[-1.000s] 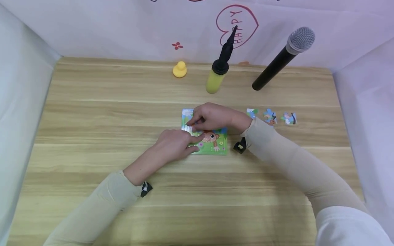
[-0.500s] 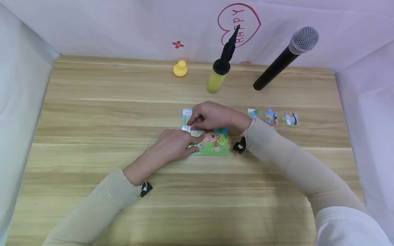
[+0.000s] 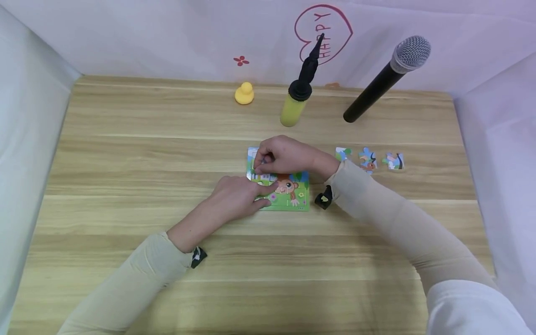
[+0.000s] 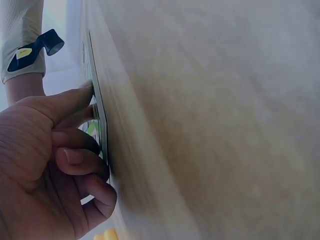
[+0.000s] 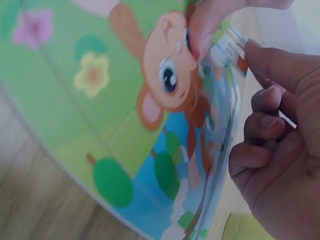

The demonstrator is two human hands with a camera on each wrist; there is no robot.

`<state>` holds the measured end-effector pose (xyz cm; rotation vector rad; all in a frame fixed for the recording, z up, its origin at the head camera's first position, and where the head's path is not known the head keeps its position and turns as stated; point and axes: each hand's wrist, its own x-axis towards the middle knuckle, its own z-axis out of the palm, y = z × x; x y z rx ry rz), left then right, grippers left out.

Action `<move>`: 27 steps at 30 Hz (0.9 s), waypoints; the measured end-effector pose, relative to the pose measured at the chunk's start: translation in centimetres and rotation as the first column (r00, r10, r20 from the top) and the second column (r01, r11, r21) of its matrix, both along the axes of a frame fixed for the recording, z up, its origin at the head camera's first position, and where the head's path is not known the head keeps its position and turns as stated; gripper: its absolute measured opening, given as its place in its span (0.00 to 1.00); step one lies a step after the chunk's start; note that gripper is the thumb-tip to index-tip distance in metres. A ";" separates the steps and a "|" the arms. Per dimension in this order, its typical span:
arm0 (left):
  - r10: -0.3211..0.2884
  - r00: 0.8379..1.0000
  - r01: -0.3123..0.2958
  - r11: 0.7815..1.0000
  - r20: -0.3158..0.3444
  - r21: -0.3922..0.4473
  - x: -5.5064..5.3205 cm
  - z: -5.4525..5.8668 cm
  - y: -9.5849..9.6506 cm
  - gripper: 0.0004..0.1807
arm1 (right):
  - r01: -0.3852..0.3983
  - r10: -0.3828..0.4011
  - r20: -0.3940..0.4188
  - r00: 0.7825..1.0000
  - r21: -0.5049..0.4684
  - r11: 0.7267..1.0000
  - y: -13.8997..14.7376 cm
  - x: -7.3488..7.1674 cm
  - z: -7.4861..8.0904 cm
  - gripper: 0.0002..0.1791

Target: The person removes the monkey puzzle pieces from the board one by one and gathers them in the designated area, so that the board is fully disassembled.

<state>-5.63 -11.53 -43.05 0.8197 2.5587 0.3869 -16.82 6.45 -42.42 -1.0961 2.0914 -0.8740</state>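
A jigsaw puzzle board (image 3: 301,204) lies on the table, with a monkey (image 5: 165,75), flowers and trees in its picture. My left hand (image 3: 236,197) rests at the board's left side and presses on it with extended fingers; in the left wrist view its other fingers curl by the board's edge. Over the board's upper left part is my right hand (image 3: 286,156). In the right wrist view, its thumb and index finger pinch a small puzzle piece (image 5: 241,65) with white and orange on it, tilted up from the board. My hands hide part of the picture.
To the board's right lie three loose puzzle pieces, including a middle piece (image 3: 368,160) and a right one (image 3: 394,161). Behind stand a yellow rubber duck (image 3: 244,94), a yellow and black hand pump (image 3: 293,109) and a microphone (image 3: 377,88). White sheets (image 3: 167,42) enclose the wooden table (image 3: 125,177).
My right hand has risen slightly and shifted back from the board's picture, uncovering more of its left part. The left hand has stayed in place.
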 end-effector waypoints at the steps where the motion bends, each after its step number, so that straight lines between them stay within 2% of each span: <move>1: -0.001 1.000 0.001 1.000 0.000 0.005 0.0 0.0 0.1 0.25 | 0.011 -0.011 0.002 1.000 0.007 1.000 0.1 0.1 0.1 0.03; 6: 0.003 1.000 -0.003 1.000 -0.001 0.018 0.1 0.1 0.5 0.27 | 0.051 -0.051 0.025 0.998 0.014 0.999 0.6 0.2 0.9 0.05; 10: 0.011 1.000 -0.011 1.000 -0.001 0.004 0.4 0.2 0.4 0.27 | 0.136 -0.135 0.053 0.989 -0.013 0.991 1.5 0.0 1.9 0.06; 13: 0.019 1.000 -0.019 1.000 0.013 0.005 0.7 0.2 0.2 0.27 | 0.188 -0.187 0.038 0.982 -0.020 0.982 3.2 -0.4 3.0 0.06; 16: 0.022 0.999 -0.022 1.000 0.024 0.017 0.7 0.3 0.2 0.28 | 0.181 -0.181 0.006 0.984 0.000 0.984 5.7 -0.6 4.0 0.06; 21: 0.023 1.000 -0.023 0.999 0.016 0.032 0.8 0.5 0.3 0.28 | 0.135 -0.131 -0.043 0.990 0.140 0.981 11.2 0.0 4.6 0.05; 24: 0.023 0.999 -0.024 0.999 0.027 0.028 0.8 0.6 0.3 0.28 | 0.135 -0.129 -0.040 0.991 0.250 0.959 14.2 0.7 4.5 0.04; 27: 0.021 0.999 -0.022 0.999 0.039 0.026 0.9 0.7 0.3 0.28 | 0.151 -0.152 -0.022 0.988 0.316 0.937 16.4 1.5 4.2 0.05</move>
